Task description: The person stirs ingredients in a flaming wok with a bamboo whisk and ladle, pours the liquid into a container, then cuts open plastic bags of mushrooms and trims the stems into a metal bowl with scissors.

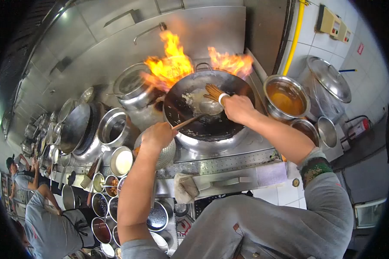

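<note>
A large black wok [242,88] sits on the burner, with water and pale food bits inside. My left hand [157,134] is closed round the wooden handle of a ladle [210,107], whose metal bowl rests low in the wok. Over the wok's right side, my right hand [239,108] grips a bamboo wok brush [214,92] with a white band, its bristles just above the ladle bowl. Tall flames [170,64] rise behind the wok's far rim.
A pot of amber liquid [285,98] stands to the right, near a lidded steel container [328,82]. On the left are a steel pot [113,126], a bowl of white contents [122,161] and several seasoning tins. A folded cloth [186,188] hangs at the front edge. Co-workers [52,222] stand at left.
</note>
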`<act>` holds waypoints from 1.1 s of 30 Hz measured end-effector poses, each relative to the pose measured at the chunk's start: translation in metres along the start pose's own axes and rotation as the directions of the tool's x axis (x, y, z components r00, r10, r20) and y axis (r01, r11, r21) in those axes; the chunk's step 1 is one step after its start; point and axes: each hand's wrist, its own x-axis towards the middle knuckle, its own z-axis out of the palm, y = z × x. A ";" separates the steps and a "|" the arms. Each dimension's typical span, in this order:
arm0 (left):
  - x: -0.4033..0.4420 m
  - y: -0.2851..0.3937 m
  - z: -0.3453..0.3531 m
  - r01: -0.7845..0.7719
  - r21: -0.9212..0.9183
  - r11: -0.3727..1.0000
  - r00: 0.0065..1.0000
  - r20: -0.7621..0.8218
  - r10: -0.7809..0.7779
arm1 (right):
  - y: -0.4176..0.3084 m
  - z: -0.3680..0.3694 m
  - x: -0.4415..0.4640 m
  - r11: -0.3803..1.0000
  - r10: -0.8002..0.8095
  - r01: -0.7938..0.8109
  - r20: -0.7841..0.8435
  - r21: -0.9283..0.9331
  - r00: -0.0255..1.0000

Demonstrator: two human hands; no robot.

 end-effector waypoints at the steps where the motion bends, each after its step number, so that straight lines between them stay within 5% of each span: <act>1: 0.000 -0.002 -0.003 0.000 0.019 1.000 1.000 -0.015 0.001 | -0.007 0.001 -0.004 0.999 -0.013 0.014 -0.019 0.042 1.000; 5: 0.006 -0.003 -0.007 0.000 -0.005 1.000 0.999 -0.041 0.000 | 0.013 0.006 0.015 1.000 -0.029 0.030 0.123 -0.006 0.992; 9: 0.003 0.011 -0.024 0.090 0.130 0.987 0.987 -0.144 -0.071 | 0.021 0.010 -0.004 0.991 -0.092 0.093 -0.017 0.094 0.996; 10: 0.005 0.009 -0.024 0.086 0.172 0.981 0.980 -0.192 -0.052 | 0.028 0.002 -0.001 0.985 -0.074 0.039 0.204 0.168 0.976; 11: 0.006 0.008 -0.022 0.081 0.213 0.974 0.972 -0.232 -0.030 | 0.039 0.009 0.004 0.999 -0.008 -0.001 0.261 0.033 0.965; 16: 0.011 0.025 -0.039 0.080 0.295 0.952 0.976 -0.216 -0.015 | 0.033 0.002 -0.023 0.985 -0.087 0.090 -0.027 0.144 0.996; 19: 0.016 0.035 -0.058 0.073 0.306 0.949 0.991 -0.133 -0.033 | 0.047 0.006 0.001 0.999 -0.045 0.041 0.123 0.036 0.991; 23: 0.011 0.045 -0.075 0.092 0.273 0.958 0.994 -0.074 -0.075 | 0.035 0.007 -0.008 0.994 -0.028 0.032 -0.040 0.101 0.999; 25: 0.019 0.041 -0.079 0.089 0.233 0.968 0.996 -0.008 -0.089 | 0.046 0.003 -0.007 0.995 0.044 -0.051 0.077 0.090 0.996; 27: 0.015 0.048 -0.089 0.145 0.309 0.940 0.987 -0.104 -0.118 | 0.058 -0.014 0.011 0.991 0.106 -0.118 0.164 0.065 0.981; 29: 0.004 0.038 -0.076 0.198 0.360 0.911 0.953 -0.288 -0.094 | 0.072 -0.063 -0.004 0.991 0.130 -0.133 0.139 0.013 0.982; 31: 0.006 -0.008 -0.028 0.230 0.402 0.886 0.836 -0.548 0.032 | 0.101 -0.087 -0.029 0.970 0.056 -0.028 -0.110 0.240 0.992; 32: 0.017 -0.039 0.009 0.287 0.327 0.901 0.860 -0.503 -0.092 | 0.115 -0.085 -0.034 0.949 0.006 0.049 -0.174 0.312 0.985; 33: 0.015 -0.049 0.023 0.200 0.274 0.941 0.949 -0.293 -0.117 | 0.124 -0.086 -0.035 0.921 -0.042 0.133 -0.246 0.367 0.968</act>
